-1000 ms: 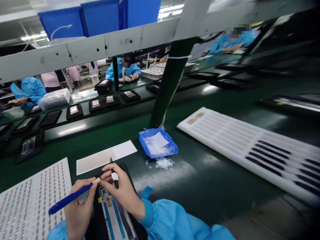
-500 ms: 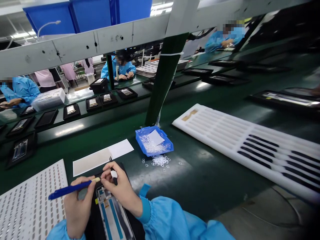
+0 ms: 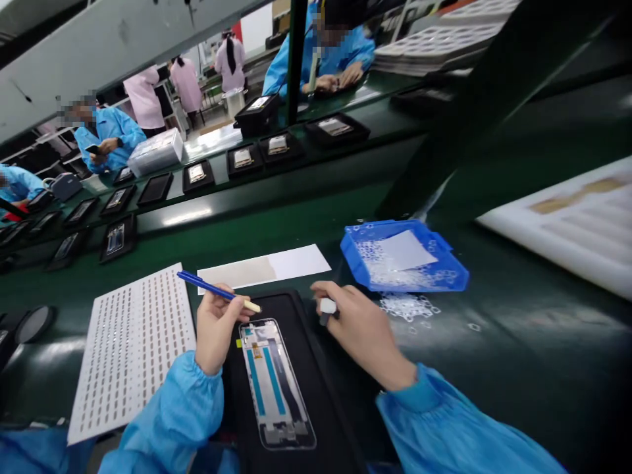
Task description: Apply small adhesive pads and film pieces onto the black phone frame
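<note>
My left hand [image 3: 217, 329] grips a blue pen-like stick [image 3: 210, 288] with a pale tip, just above the top of an open phone frame [image 3: 279, 388]. That frame lies in a black tray [image 3: 316, 368] and has blue strips inside and a small yellow tab at its upper left. To the right of the tray, my right hand [image 3: 363, 326] is closed around dark tweezers [image 3: 326, 313] with a white wrap; most of their length is hidden by the fingers. Beyond that hand sits a blue bin [image 3: 355, 260] holding many small clear rings and a white card [image 3: 407, 250].
Loose rings [image 3: 407, 306] lie before the bin. A white sheet of small parts [image 3: 133, 349] is at left, a paper strip [image 3: 296, 262] behind the tray. At right are a white slotted tray [image 3: 582, 230] and a slanting green post [image 3: 444, 145]. Co-workers [image 3: 316, 59] sit across a line of black trays.
My right hand has moved away from the left hand and the phone frame, out to the right. The left hand still holds the blue stick. The view has turned left and shows the whole phone frame.
</note>
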The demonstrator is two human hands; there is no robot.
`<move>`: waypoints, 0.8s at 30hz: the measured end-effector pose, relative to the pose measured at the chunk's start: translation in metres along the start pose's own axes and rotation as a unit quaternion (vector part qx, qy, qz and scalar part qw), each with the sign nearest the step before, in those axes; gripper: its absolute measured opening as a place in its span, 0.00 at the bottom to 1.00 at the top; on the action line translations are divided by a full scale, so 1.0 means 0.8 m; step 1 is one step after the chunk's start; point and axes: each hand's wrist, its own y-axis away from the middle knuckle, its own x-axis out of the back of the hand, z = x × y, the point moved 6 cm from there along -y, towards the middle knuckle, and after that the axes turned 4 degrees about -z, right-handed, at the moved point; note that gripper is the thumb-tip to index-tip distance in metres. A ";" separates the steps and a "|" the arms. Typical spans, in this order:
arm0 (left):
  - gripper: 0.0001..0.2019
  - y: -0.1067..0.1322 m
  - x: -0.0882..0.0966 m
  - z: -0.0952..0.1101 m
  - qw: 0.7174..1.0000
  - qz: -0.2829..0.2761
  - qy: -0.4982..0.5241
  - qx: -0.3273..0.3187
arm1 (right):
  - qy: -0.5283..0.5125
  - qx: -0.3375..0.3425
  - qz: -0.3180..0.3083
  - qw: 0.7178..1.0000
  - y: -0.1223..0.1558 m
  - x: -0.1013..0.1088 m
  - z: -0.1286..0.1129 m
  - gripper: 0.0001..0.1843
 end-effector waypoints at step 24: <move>0.05 0.018 -0.010 -0.017 0.902 -0.108 -0.399 -0.128 | -0.205 0.008 -0.108 0.973 0.004 -0.066 -0.033 0.08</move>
